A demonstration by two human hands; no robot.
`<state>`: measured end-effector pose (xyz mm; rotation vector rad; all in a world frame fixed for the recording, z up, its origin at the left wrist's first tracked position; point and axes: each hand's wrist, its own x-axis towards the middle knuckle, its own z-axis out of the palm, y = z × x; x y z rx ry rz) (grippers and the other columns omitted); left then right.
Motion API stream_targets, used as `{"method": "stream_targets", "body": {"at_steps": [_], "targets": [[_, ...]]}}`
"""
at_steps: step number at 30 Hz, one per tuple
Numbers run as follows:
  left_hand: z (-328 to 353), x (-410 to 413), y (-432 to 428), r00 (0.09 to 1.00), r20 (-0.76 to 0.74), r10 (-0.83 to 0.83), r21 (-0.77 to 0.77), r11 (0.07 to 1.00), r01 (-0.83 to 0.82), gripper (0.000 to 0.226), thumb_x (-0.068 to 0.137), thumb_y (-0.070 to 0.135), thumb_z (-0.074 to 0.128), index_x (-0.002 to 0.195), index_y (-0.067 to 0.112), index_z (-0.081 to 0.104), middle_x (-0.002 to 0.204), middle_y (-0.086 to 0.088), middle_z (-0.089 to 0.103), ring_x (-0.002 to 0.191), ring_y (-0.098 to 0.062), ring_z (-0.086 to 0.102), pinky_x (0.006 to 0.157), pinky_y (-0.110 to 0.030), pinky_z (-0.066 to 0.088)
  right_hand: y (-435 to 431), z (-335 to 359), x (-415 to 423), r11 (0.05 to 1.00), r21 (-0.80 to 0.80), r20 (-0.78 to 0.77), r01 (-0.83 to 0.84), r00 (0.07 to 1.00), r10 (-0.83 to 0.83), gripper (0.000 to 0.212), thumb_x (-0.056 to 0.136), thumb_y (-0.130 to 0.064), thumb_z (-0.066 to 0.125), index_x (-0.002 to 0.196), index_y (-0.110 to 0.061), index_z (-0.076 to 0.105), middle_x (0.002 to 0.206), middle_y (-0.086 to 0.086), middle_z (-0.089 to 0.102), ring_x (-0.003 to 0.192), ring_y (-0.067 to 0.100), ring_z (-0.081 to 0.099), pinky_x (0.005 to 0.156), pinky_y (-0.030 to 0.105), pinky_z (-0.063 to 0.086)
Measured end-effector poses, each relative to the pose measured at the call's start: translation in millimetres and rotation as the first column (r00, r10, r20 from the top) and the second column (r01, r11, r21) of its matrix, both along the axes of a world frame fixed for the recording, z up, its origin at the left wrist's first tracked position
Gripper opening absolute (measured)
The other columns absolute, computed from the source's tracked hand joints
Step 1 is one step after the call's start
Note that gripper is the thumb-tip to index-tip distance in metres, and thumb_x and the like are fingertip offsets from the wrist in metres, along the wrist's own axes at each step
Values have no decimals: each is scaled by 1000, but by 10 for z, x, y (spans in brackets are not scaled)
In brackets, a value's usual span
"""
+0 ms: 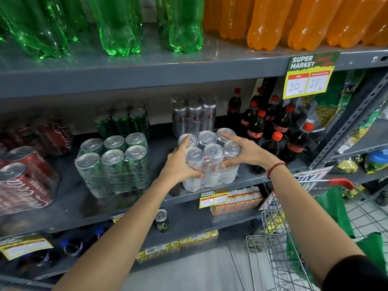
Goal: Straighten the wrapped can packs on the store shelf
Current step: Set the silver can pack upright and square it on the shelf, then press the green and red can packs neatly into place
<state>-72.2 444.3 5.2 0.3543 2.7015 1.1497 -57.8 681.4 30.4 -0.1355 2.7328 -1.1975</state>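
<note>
Two bare hands clasp one shrink-wrapped six-pack of silver cans, which stands near the front edge of the grey metal middle shelf, with small dark cola bottles with red caps just to its right. The left hand presses the pack's left front corner, fingers spread over a can top and thumb on the wrap. The right hand cups the right side, fingers reaching across the rear can tops. Both hands are closed on the pack, neither wide nor loose.

The step in hand looks like squaring this pack: it sits slightly skewed to the shelf edge. The next move probably calls for a small twist and slide, keeping clear of the bottles, so it lines up with the clear-wrapped six-pack of green cans to its left.

Each film wrap holds six upright cans in two rows of three. Further packs of silver and green cans stand behind. At far left lie red cola can packs, tipped over. A wire shopping trolley at lower right holds green bags.
</note>
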Motion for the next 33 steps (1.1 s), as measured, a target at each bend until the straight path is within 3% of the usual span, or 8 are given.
{"method": "stream_targets", "body": {"at_steps": [8,11,15,19,24,28,31,33], "targets": [[31,-24,-28,998,31,-48,5,999,48,129,46,36,88,147,38,7,148,-7,39,126,-33,46,104,-47,40,-16,24,32,999,32,22,-11,1000,11,102,59,-36,88,143,-44,31,136,-22,35,131,3,27,107,23,20],[196,-18,-163,992,30,-124,-1,992,124,128,54,39,87,149,34,1,157,-4,24,141,-27,28,112,-41,29,-78,86,47,997,74,25,-27,999,25,108,57,-43,86,146,-42,24,153,-13,24,146,13,10,118,38,16],[620,87,-615,973,-228,-27,121,991,56,106,65,41,81,148,28,17,157,-4,23,142,-24,27,112,-47,30,-533,358,126,992,63,-250,111,964,-91,113,50,-63,76,146,-41,22,161,7,4,148,22,2,115,44,15],[800,45,-1348,906,-380,186,142,980,-142,89,71,53,72,144,28,27,149,-7,36,136,-26,35,109,-40,34,-1250,478,18,993,119,-443,3,895,50,96,62,-65,72,143,-37,30,154,13,25,145,30,17,116,47,22],[721,-111,-2133,963,-172,206,31,979,-203,102,68,60,69,149,27,17,157,-10,20,141,-28,27,110,-32,26,-2053,259,-389,958,169,-201,-230,944,262,108,60,-64,75,147,-43,14,157,15,17,147,31,5,118,48,18],[520,-133,-2437,991,42,130,-153,981,-122,132,38,79,70,147,44,4,158,-17,-10,147,-34,-2,118,-50,12,-2345,-12,-572,949,116,38,-294,956,292,124,53,-51,86,148,-45,8,161,6,-6,146,21,-19,119,47,6],[389,-121,-2467,989,111,101,-160,984,-82,130,46,60,82,147,44,1,157,-14,-21,146,-32,-3,117,-47,12,-2394,-211,-623,952,130,49,-279,960,274,129,44,-60,85,148,-43,11,162,2,3,147,23,-11,120,49,10],[286,-111,-2480,990,115,79,-125,990,-65,133,42,60,84,147,44,4,160,-11,-4,146,-28,6,117,-44,16,-2424,-287,-600,969,92,-1,-231,973,232,126,43,-59,86,147,-41,19,160,2,16,148,22,3,120,44,14]]}}
